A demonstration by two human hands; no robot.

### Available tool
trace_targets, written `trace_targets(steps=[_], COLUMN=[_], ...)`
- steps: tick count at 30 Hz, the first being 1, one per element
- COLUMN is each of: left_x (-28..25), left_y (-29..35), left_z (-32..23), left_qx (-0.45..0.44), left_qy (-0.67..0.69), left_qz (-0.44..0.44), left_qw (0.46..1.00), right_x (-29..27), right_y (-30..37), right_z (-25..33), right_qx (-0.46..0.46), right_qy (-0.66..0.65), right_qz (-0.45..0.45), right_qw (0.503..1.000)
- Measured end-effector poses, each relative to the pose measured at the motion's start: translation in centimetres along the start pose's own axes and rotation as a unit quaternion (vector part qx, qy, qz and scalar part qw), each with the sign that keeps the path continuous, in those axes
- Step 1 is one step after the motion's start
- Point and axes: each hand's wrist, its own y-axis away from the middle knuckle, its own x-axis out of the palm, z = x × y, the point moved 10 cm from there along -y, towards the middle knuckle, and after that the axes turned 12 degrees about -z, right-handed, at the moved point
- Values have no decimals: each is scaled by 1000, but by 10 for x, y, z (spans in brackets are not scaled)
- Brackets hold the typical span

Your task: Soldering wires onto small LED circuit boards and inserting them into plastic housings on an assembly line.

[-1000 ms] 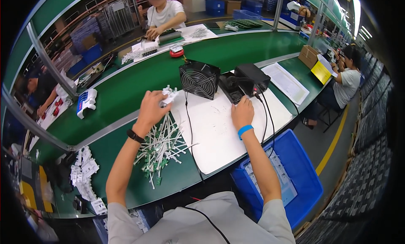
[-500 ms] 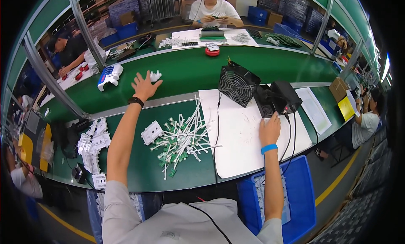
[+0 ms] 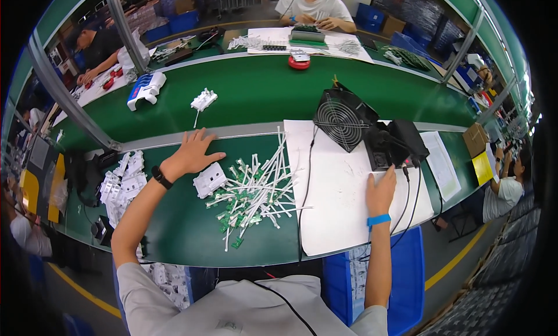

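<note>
My left hand (image 3: pixel 195 153) is over the green bench by the metal rail, its fingers spread and nothing in them. Close to its thumb lies a white plastic housing (image 3: pixel 210 180), beside a heap of white cables with small green circuit boards (image 3: pixel 256 191). Beyond the rail, a white plastic part with a short white lead (image 3: pixel 204 99) rests on the green belt. My right hand (image 3: pixel 381 191) lies on the white sheet (image 3: pixel 325 208), fingers stretched toward the front of a black box with cords (image 3: pixel 401 144). No object shows in it.
A black fan with a round grille (image 3: pixel 343 118) stands left of the box. White housings (image 3: pixel 122 182) are piled at the left. A white-and-blue device (image 3: pixel 146 91) and a red round object (image 3: pixel 299 62) sit on the belt. Blue bins (image 3: pixel 407 278) stand below the bench edge. Other people work around.
My left hand has drawn back from the belt to the bench, leaving the white part and its lead in full view. My right hand stays by the black box. The view has shifted slightly.
</note>
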Motion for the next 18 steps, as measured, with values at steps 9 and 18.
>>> trace_targets(steps=[9,18], left_x=[-36,-20], left_y=[72,74], left_z=[-43,-24], left_qx=[38,18], left_qy=[120,161], left_qz=[16,-30], left_qw=[992,986], right_x=[-5,-40], right_y=[6,54], right_z=[8,152], right_qx=[-50,-149], right_qy=[9,-106], right_qz=[-8,161], right_qw=[999,970])
